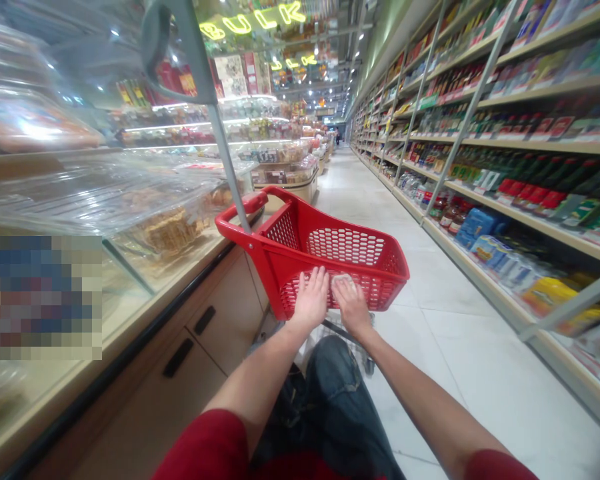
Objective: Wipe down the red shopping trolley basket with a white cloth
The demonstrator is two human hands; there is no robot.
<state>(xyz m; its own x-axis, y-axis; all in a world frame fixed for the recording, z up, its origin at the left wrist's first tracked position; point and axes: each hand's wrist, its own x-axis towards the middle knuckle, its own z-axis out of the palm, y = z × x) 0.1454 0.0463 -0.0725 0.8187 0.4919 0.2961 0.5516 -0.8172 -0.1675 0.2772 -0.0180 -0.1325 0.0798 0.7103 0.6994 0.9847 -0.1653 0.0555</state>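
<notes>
A red plastic shopping basket (330,247) on a wheeled frame stands in front of me in a store aisle, tilted to the left. My left hand (311,298) lies flat on its near wall, fingers stretched upward. Beside it, my right hand (351,305) presses a small pale cloth or paper (342,279) against the same wall, fingers curled over it. Both hands touch the basket close together. My knee in dark jeans (330,393) shows below them.
A glass-fronted counter (145,220) with baked goods runs along the left, with cabinet doors (205,333) beneath. Long shelves of bottles and packets (505,173) line the right. The white tiled floor (430,280) runs between them into the distance.
</notes>
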